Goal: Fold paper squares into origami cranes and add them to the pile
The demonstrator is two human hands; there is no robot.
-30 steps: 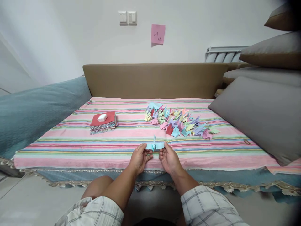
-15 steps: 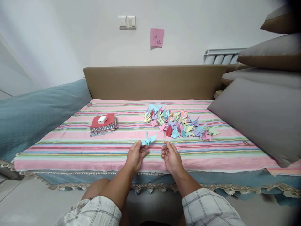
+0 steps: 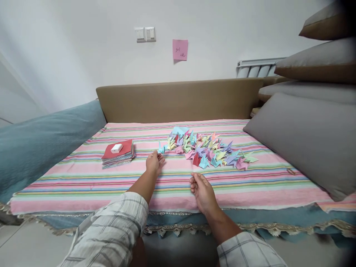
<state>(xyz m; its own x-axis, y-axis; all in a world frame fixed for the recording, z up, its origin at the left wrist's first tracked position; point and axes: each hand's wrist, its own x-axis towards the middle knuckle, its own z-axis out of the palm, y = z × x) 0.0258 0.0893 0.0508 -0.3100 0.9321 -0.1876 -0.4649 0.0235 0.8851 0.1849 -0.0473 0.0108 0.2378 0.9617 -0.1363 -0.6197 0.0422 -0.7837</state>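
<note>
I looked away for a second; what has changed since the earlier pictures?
The left hand has carried the light-blue paper crane forward and left, near the crane pile; whether it still grips it is unclear. The right hand let go and looks empty. The crane pile, paper stack and white block stayed put.
</note>
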